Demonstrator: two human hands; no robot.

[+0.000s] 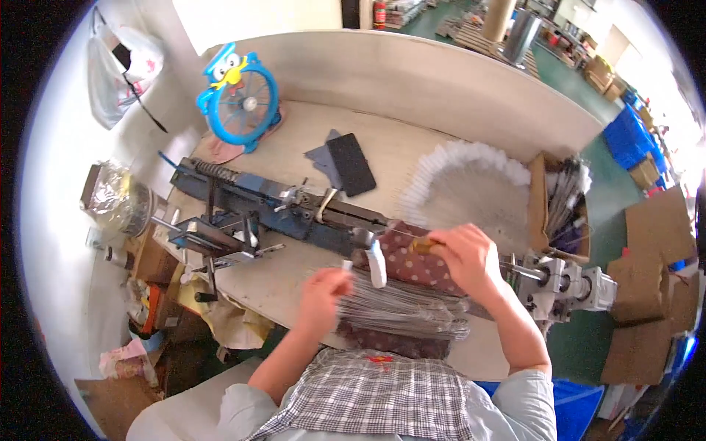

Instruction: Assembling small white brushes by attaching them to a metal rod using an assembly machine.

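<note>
While a blue fan [241, 99] is standing far left on the worktop [412, 151], the left hand [321, 294] is closing its fingers on the wire bundle [401, 309], lying crosswise, as the right hand [471, 257] is pinching a brown-handled tool [423, 246] just above.

A long metal jig [272, 206] is lying across the workbench [412, 147], with a fan [241, 99] standing behind its left end. A bundle of thin wires [401, 309] is lying in front of the jig, between the left hand [322, 292] and right hand [469, 257], and a phone [351, 163] is lying behind the jig's middle.
</note>
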